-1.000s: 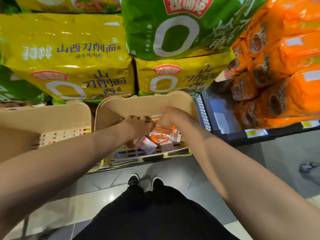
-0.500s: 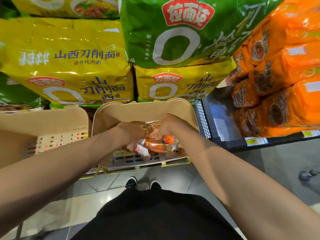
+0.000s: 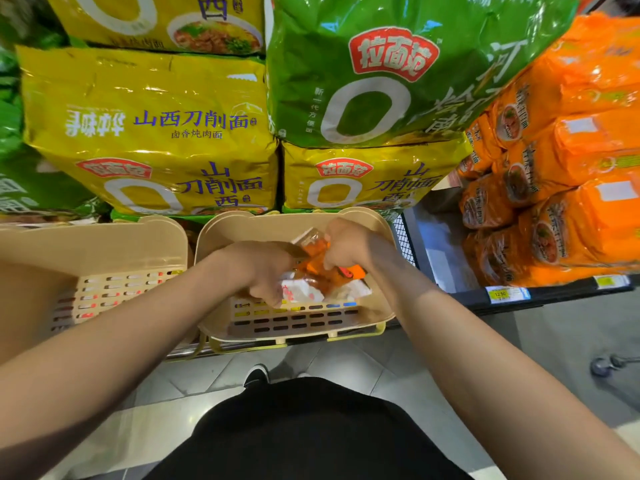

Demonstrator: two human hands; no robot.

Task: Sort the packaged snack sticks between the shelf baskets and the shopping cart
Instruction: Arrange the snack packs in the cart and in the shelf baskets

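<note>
Both my hands reach into the right beige shelf basket (image 3: 304, 325), which holds several orange and white packaged snack sticks (image 3: 304, 289). My left hand (image 3: 263, 270) is curled over the packets at the basket's left side and grips some of them. My right hand (image 3: 353, 245) grips an orange packet (image 3: 313, 249) that is lifted a little above the pile. The fingers of both hands are largely hidden among the wrappers. A second beige basket (image 3: 114, 289) stands to the left; its contents are barely visible through the slots.
Large yellow noodle bags (image 3: 156, 133) and a green one (image 3: 381, 71) are stacked right behind the baskets. Orange packs (image 3: 561, 188) fill the shelf at right, with a price tag (image 3: 502, 294) on its edge. A cart wheel (image 3: 602, 365) shows on the grey floor at right.
The view has tilted down a little, so the baskets sit lower in frame. My right hand has raised an orange packet slightly out of the pile. My left hand stays on the packets.
</note>
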